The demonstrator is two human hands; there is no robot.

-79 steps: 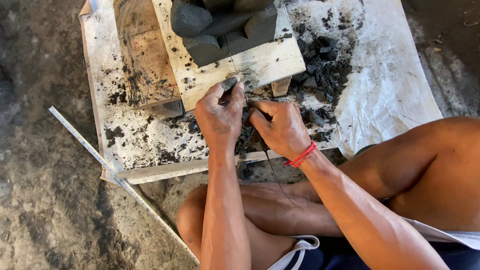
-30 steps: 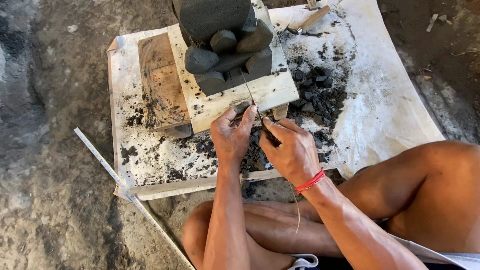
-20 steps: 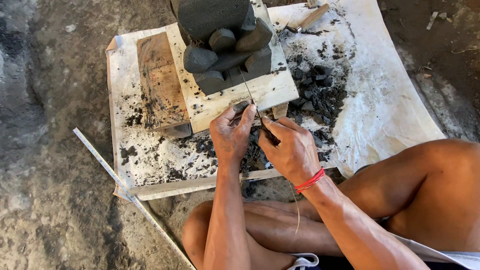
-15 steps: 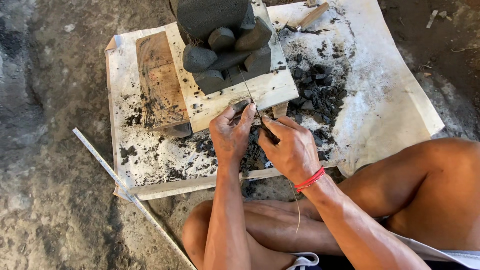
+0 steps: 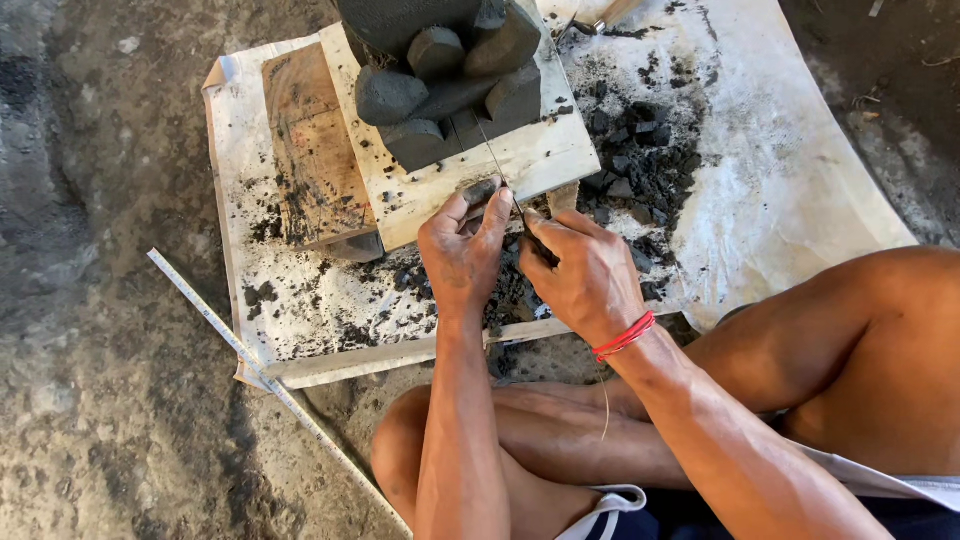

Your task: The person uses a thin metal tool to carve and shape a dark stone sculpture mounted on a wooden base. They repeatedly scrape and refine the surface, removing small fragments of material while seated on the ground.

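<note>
- Sitting cross-legged on the ground, a person works with both hands over a dirty white sheet (image 5: pixel 800 190).
- The left hand (image 5: pixel 462 258) is curled shut around a small dark lump (image 5: pixel 480 190) of clay. The lump sits at the fingertips, right at the near edge of a pale board (image 5: pixel 545 160).
- The right hand (image 5: pixel 585 275) is closed too. It pinches a thin wire (image 5: pixel 497 165), which runs up from the fingers to the dark clay figure (image 5: pixel 440 75). The lower end of the wire may hang down past the wrist, but it is too thin to be sure.
- A red band (image 5: pixel 625 337) goes around the right wrist.
- The two hands are just beside each other, almost touching.
- The clay figure stands on the pale board, with round bumps on its front.
- A brown wood block (image 5: pixel 310 150) lies left of the board, touching it.
- Black crumbs (image 5: pixel 640 170) of clay are spread on the sheet, mostly right of the board and under the hands.
- A long thin measuring stick (image 5: pixel 250 360) lies slanted on the grey ground (image 5: pixel 90 300), at the left corner of the sheet.
</note>
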